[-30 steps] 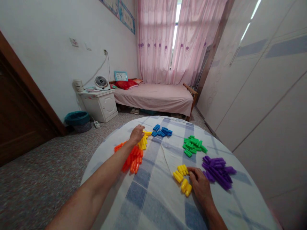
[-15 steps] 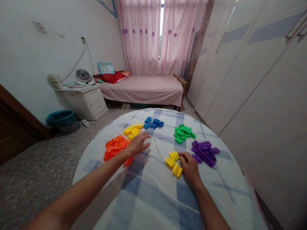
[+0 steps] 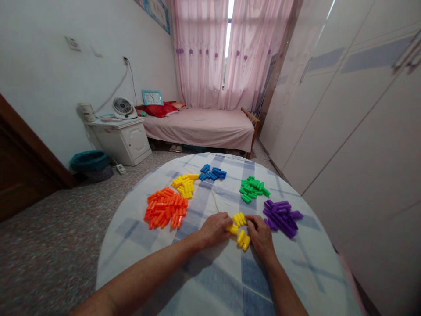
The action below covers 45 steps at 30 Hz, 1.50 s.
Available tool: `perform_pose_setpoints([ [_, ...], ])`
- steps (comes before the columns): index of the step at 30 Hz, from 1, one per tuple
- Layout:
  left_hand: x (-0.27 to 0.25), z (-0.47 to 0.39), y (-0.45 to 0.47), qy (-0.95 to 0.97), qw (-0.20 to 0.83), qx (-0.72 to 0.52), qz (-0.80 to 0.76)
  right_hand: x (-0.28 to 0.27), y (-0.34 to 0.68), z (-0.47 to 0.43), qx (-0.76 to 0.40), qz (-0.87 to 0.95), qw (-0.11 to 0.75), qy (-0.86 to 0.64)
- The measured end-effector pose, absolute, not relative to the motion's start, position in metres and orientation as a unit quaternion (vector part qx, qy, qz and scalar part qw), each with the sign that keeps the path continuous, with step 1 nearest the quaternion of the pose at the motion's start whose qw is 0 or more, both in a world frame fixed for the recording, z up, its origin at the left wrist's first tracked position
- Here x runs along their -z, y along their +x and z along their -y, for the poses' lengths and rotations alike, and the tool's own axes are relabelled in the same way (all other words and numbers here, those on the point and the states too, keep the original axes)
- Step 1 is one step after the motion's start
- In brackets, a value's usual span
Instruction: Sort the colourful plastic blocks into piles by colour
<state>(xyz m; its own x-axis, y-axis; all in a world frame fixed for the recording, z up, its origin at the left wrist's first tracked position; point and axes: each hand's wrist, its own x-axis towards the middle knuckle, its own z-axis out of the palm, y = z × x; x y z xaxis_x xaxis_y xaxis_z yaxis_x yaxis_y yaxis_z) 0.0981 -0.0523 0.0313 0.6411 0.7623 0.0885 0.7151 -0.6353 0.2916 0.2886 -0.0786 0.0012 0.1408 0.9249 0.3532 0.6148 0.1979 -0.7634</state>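
Observation:
Small yellow plastic tube pieces [image 3: 243, 240] lie in a loose ring on the cloth, in several short groups. My left hand [image 3: 215, 228] has its fingers closed on the left group [image 3: 233, 229], partly covering it. My right hand [image 3: 260, 235] is bent in from the right, its thumb and fingers closed at the right end of the upper yellow group [image 3: 240, 219]; the fingertips are partly hidden. A thin white string [image 3: 215, 200] runs across the cloth to the left hand, where it goes out of sight.
Around them on the round table's checked cloth [image 3: 204, 289] lie piles of orange pieces [image 3: 166, 208], yellow pieces [image 3: 184, 184], blue pieces [image 3: 213, 173], green pieces [image 3: 253, 188] and purple pieces [image 3: 283, 217]. A bed [image 3: 204, 127] stands beyond, a wardrobe [image 3: 345, 109] to the right.
My left hand has come from beside the far yellow pile, right and nearer, and closed on the left yellow group. My right hand stays by the ring. The view has shifted slightly.

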Motion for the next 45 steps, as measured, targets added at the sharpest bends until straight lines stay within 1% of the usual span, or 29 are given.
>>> perform_pose_setpoints([
  [6,-0.04,0.039,0.065,0.875,0.112,-0.117,-0.455,-0.001,0.289,0.079,-0.176,0.624,0.444,-0.618],
  [10,-0.059,0.011,0.03,0.834,0.013,-0.171,-0.524,0.0,0.29,0.078,-0.181,0.621,0.44,-0.623],
  [12,-0.07,-0.008,0.009,0.794,-0.035,-0.178,-0.58,0.0,0.29,0.078,-0.18,0.621,0.438,-0.624],
  [14,-0.079,-0.028,-0.011,0.744,-0.056,-0.162,-0.645,0.0,0.29,0.078,-0.176,0.621,0.439,-0.625],
  [17,-0.084,-0.051,-0.034,0.691,-0.052,-0.125,-0.71,0.001,0.291,0.078,-0.175,0.62,0.44,-0.625],
  [21,-0.081,-0.063,-0.042,0.679,-0.038,-0.112,-0.724,0.002,0.291,0.078,-0.178,0.621,0.434,-0.628],
  [24,-0.077,-0.051,-0.026,0.695,-0.057,-0.142,-0.702,0.0,0.29,0.079,-0.174,0.624,0.437,-0.624],
  [26,-0.071,-0.03,-0.005,0.749,-0.048,-0.184,-0.635,-0.002,0.289,0.079,-0.171,0.626,0.442,-0.62],
  [27,-0.068,-0.016,0.007,0.787,-0.024,-0.203,-0.581,-0.002,0.288,0.079,-0.171,0.626,0.444,-0.618],
  [30,-0.058,0.035,0.049,0.877,0.108,-0.198,-0.425,-0.003,0.288,0.078,-0.169,0.628,0.447,-0.614],
  [32,-0.053,0.066,0.076,0.904,0.14,-0.161,-0.371,-0.003,0.288,0.078,-0.166,0.63,0.449,-0.611],
  [36,-0.046,0.098,0.115,0.918,0.121,-0.118,-0.359,-0.001,0.289,0.078,-0.173,0.629,0.457,-0.605],
  [45,-0.031,0.092,0.136,0.898,0.098,-0.121,-0.412,-0.003,0.29,0.079,-0.197,0.621,0.455,-0.607],
])
